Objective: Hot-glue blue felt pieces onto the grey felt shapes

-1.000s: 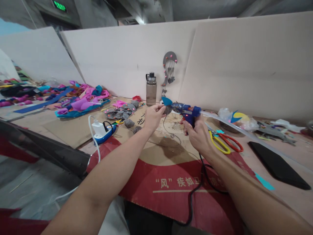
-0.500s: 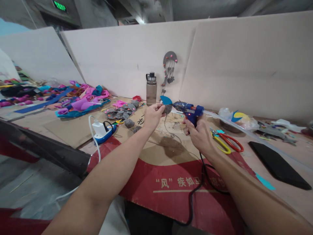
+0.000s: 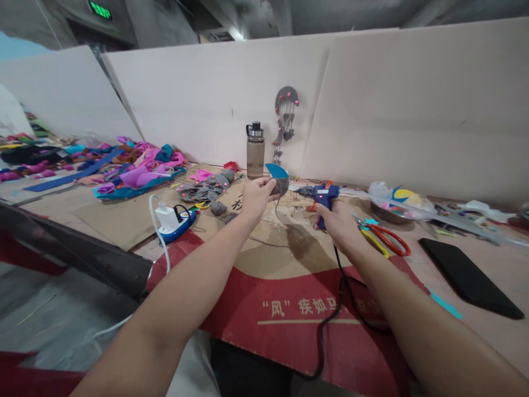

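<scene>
Between the thumb and fingers of my left hand (image 3: pixel 259 197) is a blue crescent-shaped piece (image 3: pixel 276 170), its lower part covered in grey yarn (image 3: pixel 282 186). A strand of that yarn hangs from it and trails over the cardboard. My right hand (image 3: pixel 333 216) is wrapped round the handle of a blue hot glue gun (image 3: pixel 326 196), a small red light showing on its side. The gun's nozzle points left toward the crescent, with a gap between them. From the grip a black cord (image 3: pixel 339 275) runs down over the cardboard.
Red-and-tan cardboard (image 3: pixel 281 270) covers the work surface. A bottle (image 3: pixel 255 151) stands behind my left hand. Scissors (image 3: pixel 388 238) and a black phone-like slab (image 3: pixel 469 275) lie right. Left are a power strip (image 3: pixel 177 226), grey yarn balls (image 3: pixel 218 208) and bright felt scraps (image 3: pixel 144 171).
The glue gun has drawn back from the crescent and sits slightly lower, now more level. The crescent has turned a little in my left hand, showing more grey yarn.
</scene>
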A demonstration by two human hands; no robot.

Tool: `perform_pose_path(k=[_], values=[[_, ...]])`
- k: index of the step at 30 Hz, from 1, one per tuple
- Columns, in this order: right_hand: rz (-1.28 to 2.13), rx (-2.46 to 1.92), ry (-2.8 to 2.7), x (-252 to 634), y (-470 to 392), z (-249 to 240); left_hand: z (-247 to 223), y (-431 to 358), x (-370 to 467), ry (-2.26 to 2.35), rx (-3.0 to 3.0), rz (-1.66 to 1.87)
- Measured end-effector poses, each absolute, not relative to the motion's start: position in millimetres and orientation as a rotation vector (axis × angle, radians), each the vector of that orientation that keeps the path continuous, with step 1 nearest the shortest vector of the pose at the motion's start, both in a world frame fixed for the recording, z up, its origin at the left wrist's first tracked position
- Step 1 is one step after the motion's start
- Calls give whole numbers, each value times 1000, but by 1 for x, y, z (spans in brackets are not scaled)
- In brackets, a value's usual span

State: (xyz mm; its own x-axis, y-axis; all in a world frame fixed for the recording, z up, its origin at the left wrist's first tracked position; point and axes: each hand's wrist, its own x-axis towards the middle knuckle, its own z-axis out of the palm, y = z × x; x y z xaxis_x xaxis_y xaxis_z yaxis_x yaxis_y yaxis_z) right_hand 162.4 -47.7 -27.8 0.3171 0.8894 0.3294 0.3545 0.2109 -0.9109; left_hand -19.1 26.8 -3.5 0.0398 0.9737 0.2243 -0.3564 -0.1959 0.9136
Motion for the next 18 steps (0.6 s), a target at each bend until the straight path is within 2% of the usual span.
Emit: perform_pose_path(k=[3,5,8,12,14,18], values=[[773,-1481,-1128,172,-35,-34,-6,27,-17,792,1189,1462],[772,-1620,-1140,181,-30,-36,-8,26,-15,815,1260,1475],[505,-1754,-1256,192,-27,-34,-11,23,-12,833,1386,1485],[160,-1682,-1335,185,-34,-28,-12,17,-10,831,1567,1482],[293,-1586,-1315,166,-39,-26,-11,13,-10,834,1662,1489],[833,-1109,-1067,122,-45,-22,-7,2,-12,835,1887,1530]])
